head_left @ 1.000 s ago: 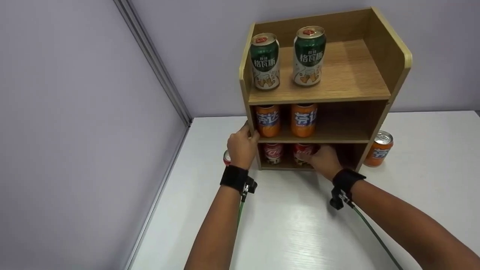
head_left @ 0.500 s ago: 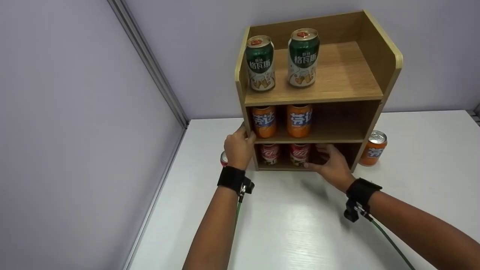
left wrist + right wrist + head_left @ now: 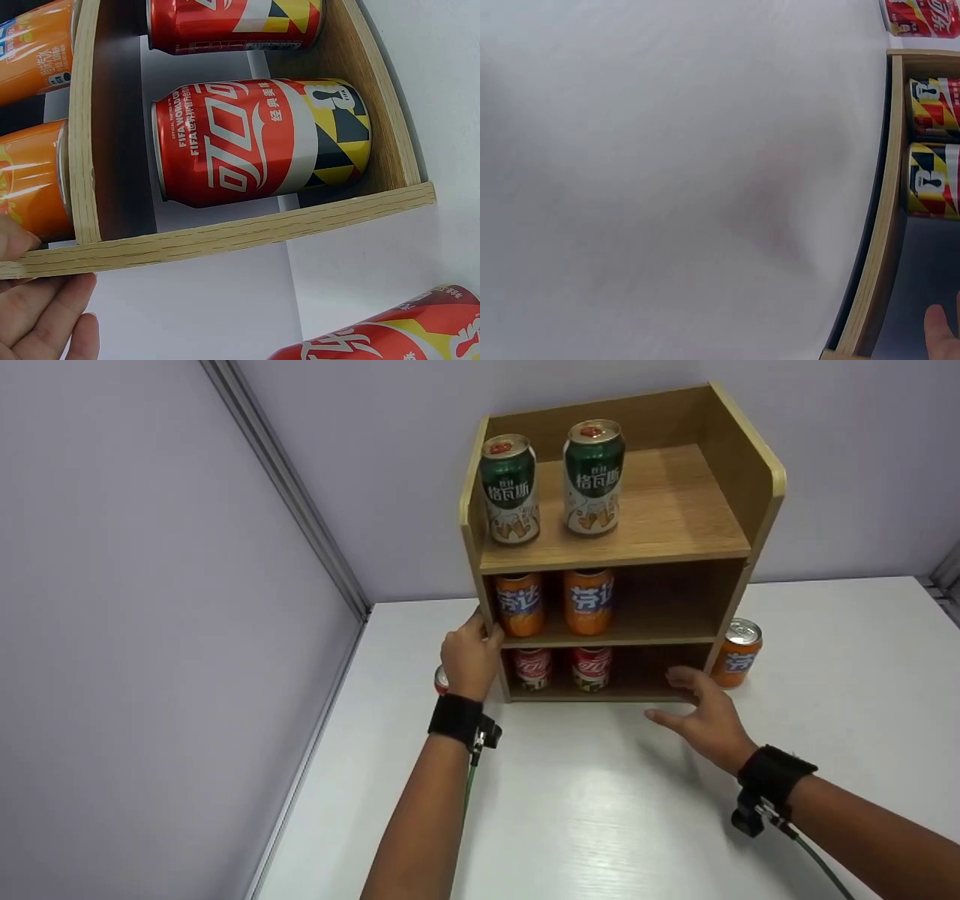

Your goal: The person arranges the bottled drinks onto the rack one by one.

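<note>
A three-level wooden shelf [image 3: 675, 502] stands on the white table. My left hand [image 3: 472, 660] grips its left side panel; in the left wrist view the fingers [image 3: 45, 315] and thumb lie on opposite faces of the board. On the bottom level two red cola cans [image 3: 592, 667] stand upright side by side at the left. Apart from them, near the right end of that level, my right hand [image 3: 709, 720] holds nothing, its thumb and fingers spread. Two orange soda cans [image 3: 589, 600] occupy the middle level, and two green-and-white cans [image 3: 594, 480] the top.
Outside the shelf, an orange soda can [image 3: 739, 656] stands by its right side. Another red cola can [image 3: 441, 680] is at the left, partly hidden by my left hand. A grey wall [image 3: 187, 622] runs along the left.
My right hand has let go of the right-hand cola can on the bottom level and drawn back to the right. My left hand keeps its grip on the panel. The head view has shifted slightly.
</note>
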